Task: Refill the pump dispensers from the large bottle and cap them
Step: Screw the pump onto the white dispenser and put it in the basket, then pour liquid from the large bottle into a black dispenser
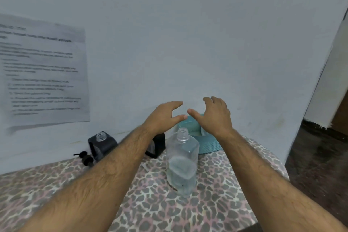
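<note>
Left hand: your left hand (164, 117) hovers spread and empty, thumb tip close to the right thumb.
Right hand: your right hand (214, 115) hovers likewise, fingers spread, gripping nothing, over the teal woven basket (207, 145) at the far side.
Large bottle: the clear square plastic bottle (182, 162), uncapped and partly filled, stands upright on the leopard-print bench (150, 203), just near of your hands.
Dispensers: one black square dispenser (101, 145) with an open clear neck stands to the far left; a second black one (157, 147) is mostly hidden behind your left forearm.
Pump: a black pump head (85, 158) lies on the bench left of the first dispenser.
Wall: a blurred printed sheet (43, 75) hangs at left.
</note>
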The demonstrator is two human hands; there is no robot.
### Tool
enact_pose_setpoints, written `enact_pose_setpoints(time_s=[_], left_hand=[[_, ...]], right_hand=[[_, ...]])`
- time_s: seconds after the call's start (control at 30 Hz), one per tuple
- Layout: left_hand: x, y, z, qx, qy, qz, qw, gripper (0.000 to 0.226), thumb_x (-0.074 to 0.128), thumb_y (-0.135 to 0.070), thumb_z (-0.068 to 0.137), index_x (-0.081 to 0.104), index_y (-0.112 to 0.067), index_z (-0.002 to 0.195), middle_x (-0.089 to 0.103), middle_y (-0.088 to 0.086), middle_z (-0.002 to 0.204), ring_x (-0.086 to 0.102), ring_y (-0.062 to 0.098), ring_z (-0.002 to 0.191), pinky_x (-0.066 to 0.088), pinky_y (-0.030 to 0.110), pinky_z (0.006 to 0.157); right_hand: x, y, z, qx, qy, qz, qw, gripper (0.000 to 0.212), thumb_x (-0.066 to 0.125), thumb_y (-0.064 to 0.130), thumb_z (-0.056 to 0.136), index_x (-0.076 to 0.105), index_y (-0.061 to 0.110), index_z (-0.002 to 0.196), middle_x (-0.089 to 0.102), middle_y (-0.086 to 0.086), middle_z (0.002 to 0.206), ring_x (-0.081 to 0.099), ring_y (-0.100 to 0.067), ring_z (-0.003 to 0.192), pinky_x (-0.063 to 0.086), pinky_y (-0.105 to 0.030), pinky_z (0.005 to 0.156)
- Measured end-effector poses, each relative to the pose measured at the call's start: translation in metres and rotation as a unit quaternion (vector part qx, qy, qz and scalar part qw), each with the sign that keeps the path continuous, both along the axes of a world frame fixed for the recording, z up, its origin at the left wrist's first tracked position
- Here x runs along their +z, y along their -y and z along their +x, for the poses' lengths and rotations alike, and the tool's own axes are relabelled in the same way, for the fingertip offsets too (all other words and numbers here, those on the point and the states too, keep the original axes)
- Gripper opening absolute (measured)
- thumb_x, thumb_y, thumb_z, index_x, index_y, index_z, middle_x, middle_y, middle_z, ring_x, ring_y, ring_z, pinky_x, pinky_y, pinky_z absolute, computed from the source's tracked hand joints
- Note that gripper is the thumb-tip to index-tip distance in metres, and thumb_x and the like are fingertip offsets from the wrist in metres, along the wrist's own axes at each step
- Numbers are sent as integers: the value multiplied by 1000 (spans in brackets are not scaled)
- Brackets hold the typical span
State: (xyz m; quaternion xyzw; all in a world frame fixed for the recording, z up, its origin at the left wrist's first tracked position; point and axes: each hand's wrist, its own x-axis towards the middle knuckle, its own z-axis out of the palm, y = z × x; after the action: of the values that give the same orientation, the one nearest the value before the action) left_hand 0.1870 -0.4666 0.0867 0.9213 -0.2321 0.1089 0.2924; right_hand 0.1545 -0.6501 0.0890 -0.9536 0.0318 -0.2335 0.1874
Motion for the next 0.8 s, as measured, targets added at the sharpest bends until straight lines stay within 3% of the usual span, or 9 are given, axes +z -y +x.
enact_pose_setpoints(time_s=[0.43,0.6,0.8], left_hand=[[26,-92,-98,70,37,-30,996,65,62,-48,94,43,-23,150,44,-6,154,38,11,142,29,30,116],[14,-125,-131,94,30,-40,994,64,63,-46,94,43,-21,150,44,-5,154,39,12,142,27,24,111],[-18,-159,-162,129,-3,-79,988,62,64,-41,94,45,-20,149,46,-3,152,47,14,135,37,29,110]], right_hand=[[50,-83,-75,115,71,18,991,69,59,59,89,45,16,142,45,-7,146,34,-26,138,34,-42,107],[38,-122,-97,172,70,27,982,63,62,51,89,48,16,139,47,-6,143,37,-26,135,36,-41,105],[-1,-163,-113,213,33,42,976,59,65,48,88,52,16,136,51,-6,138,44,-24,128,43,-40,99]])
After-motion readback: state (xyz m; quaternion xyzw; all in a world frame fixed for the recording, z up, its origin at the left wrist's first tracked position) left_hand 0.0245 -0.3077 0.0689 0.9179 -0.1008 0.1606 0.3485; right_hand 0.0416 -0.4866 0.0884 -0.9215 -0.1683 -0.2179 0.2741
